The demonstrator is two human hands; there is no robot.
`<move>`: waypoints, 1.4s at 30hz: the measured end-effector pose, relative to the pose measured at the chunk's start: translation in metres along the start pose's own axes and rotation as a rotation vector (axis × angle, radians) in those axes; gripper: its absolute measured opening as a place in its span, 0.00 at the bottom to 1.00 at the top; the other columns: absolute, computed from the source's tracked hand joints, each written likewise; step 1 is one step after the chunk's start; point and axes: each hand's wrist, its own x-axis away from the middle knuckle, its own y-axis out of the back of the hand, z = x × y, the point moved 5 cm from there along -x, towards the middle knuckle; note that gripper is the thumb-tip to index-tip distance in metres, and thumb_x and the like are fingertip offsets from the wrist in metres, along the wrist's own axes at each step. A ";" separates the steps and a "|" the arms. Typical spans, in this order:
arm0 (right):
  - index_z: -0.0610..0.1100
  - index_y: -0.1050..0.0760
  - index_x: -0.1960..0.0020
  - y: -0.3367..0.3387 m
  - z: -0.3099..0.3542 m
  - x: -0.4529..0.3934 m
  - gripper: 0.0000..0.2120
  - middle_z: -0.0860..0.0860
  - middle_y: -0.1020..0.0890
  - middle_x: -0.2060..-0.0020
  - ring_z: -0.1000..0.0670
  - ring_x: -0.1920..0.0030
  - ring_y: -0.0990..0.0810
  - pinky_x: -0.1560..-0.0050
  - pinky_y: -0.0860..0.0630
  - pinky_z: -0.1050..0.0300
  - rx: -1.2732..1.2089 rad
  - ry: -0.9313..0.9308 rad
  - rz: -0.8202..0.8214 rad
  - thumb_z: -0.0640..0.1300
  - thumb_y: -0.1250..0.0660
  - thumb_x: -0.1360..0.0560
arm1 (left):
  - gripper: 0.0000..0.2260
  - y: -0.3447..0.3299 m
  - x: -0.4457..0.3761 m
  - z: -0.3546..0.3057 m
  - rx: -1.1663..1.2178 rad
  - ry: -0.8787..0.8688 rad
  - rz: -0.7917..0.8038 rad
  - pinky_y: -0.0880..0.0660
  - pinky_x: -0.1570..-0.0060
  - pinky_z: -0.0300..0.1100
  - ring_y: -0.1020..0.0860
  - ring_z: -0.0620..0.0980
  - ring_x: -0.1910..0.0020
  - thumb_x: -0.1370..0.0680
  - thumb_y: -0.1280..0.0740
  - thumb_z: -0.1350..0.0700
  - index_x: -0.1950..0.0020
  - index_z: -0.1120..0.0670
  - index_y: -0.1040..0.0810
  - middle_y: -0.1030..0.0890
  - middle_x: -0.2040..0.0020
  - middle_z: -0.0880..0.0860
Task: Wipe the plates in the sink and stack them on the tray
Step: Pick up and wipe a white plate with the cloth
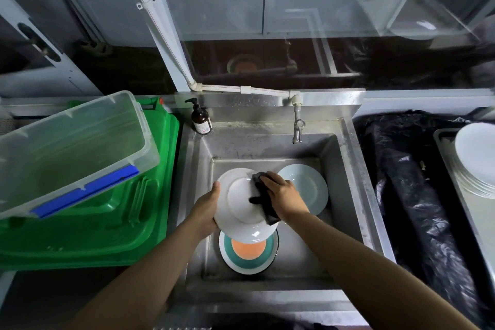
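Over the steel sink [345,169] my left hand [207,207] grips the left rim of a white plate [241,203], held upside down. My right hand [284,194] presses a dark cloth [263,202] against the plate's right side. Under it in the basin lies a plate with an orange centre and a teal ring [249,257]. A pale blue-white plate [310,187] rests on the basin floor to the right. A stack of white plates [475,161] sits on the metal tray [442,139] at the far right.
A tap [297,126] hangs over the basin's back edge, with a brown pump bottle [201,118] at the back left corner. A clear plastic box [72,147] lies on a green bin lid [112,222] to the left. Black plastic sheeting [417,195] lies between sink and tray.
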 end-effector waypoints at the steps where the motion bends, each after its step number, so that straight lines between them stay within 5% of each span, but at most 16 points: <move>1: 0.50 0.26 0.29 -0.001 -0.002 -0.002 0.19 0.51 0.29 0.28 0.35 0.40 0.26 0.36 0.31 0.52 0.004 -0.035 0.028 0.42 0.39 0.19 | 0.19 0.002 -0.002 -0.001 -0.029 -0.017 0.015 0.18 0.54 0.54 0.16 0.61 0.45 0.17 0.39 0.41 0.36 0.53 0.20 0.14 0.44 0.58; 5: 0.54 0.24 0.31 -0.002 -0.005 -0.003 0.18 0.52 0.24 0.34 0.38 0.41 0.25 0.38 0.29 0.54 -0.072 -0.115 0.050 0.43 0.39 0.20 | 0.12 -0.004 0.002 -0.005 -0.220 -0.089 0.104 0.19 0.49 0.51 0.16 0.61 0.45 0.17 0.33 0.53 0.38 0.59 0.19 0.14 0.46 0.58; 11: 0.49 0.31 0.25 0.003 -0.004 -0.009 0.25 0.47 0.26 0.31 0.39 0.35 0.26 0.32 0.30 0.49 -0.052 -0.108 0.106 0.41 0.33 0.22 | 0.15 -0.019 -0.004 -0.006 -1.085 -0.339 0.147 0.28 0.59 0.45 0.19 0.57 0.56 0.18 0.36 0.47 0.48 0.58 0.17 0.15 0.54 0.58; 14: 0.47 0.26 0.29 0.000 0.004 -0.006 0.22 0.44 0.24 0.34 0.37 0.38 0.24 0.34 0.29 0.50 -0.028 -0.001 0.140 0.42 0.32 0.22 | 0.15 -0.023 -0.001 -0.004 -1.385 -0.507 0.199 0.23 0.47 0.47 0.18 0.55 0.45 0.17 0.39 0.45 0.38 0.50 0.17 0.15 0.43 0.53; 19: 0.48 0.22 0.35 -0.018 0.024 0.009 0.18 0.47 0.21 0.44 0.42 0.46 0.22 0.42 0.24 0.45 0.142 0.224 0.457 0.46 0.35 0.24 | 0.11 -0.024 0.009 0.006 -1.763 -1.000 0.283 0.25 0.33 0.51 0.17 0.52 0.46 0.18 0.35 0.48 0.40 0.49 0.18 0.14 0.46 0.49; 23: 0.54 0.37 0.25 -0.025 0.023 0.024 0.35 0.50 0.31 0.30 0.43 0.34 0.32 0.33 0.30 0.46 0.389 0.202 0.628 0.60 0.31 0.29 | 0.11 -0.021 0.017 0.020 -1.780 -1.252 0.230 0.19 0.43 0.47 0.15 0.49 0.53 0.25 0.24 0.51 0.45 0.50 0.15 0.13 0.50 0.47; 29: 0.48 0.27 0.32 -0.021 0.030 0.035 0.22 0.48 0.22 0.39 0.40 0.41 0.25 0.43 0.25 0.44 0.563 0.315 0.289 0.47 0.28 0.25 | 0.10 -0.030 0.028 0.021 -1.648 -1.446 0.066 0.18 0.42 0.49 0.14 0.53 0.49 0.27 0.22 0.53 0.48 0.55 0.14 0.13 0.49 0.53; 33: 0.48 0.23 0.39 -0.012 0.020 0.041 0.24 0.48 0.19 0.47 0.40 0.48 0.22 0.51 0.22 0.45 0.636 0.340 0.206 0.46 0.21 0.32 | 0.21 -0.035 0.015 0.017 -1.739 -1.223 0.041 0.25 0.35 0.54 0.18 0.56 0.38 0.17 0.44 0.44 0.43 0.52 0.15 0.15 0.41 0.53; 36: 0.48 0.22 0.40 0.003 0.011 0.049 0.21 0.49 0.19 0.48 0.41 0.49 0.22 0.52 0.21 0.46 0.657 0.283 0.146 0.47 0.23 0.31 | 0.26 -0.043 0.009 0.015 -1.675 -1.001 0.076 0.37 0.24 0.57 0.32 0.56 0.24 0.15 0.51 0.37 0.28 0.49 0.24 0.25 0.26 0.52; 39: 0.48 0.22 0.41 0.018 -0.010 0.063 0.19 0.49 0.19 0.48 0.41 0.49 0.21 0.53 0.20 0.44 0.685 0.201 0.107 0.46 0.24 0.31 | 0.27 -0.053 0.010 0.005 -1.289 -0.756 0.017 0.45 0.20 0.51 0.44 0.53 0.18 0.16 0.45 0.39 0.20 0.51 0.35 0.37 0.19 0.51; 42: 0.49 0.21 0.43 0.035 -0.037 0.075 0.16 0.50 0.19 0.50 0.41 0.52 0.21 0.55 0.21 0.45 0.698 0.182 0.023 0.46 0.25 0.30 | 0.30 -0.063 -0.001 0.000 -0.917 -0.395 -0.150 0.35 0.25 0.54 0.35 0.60 0.23 0.18 0.37 0.46 0.19 0.56 0.39 0.35 0.21 0.59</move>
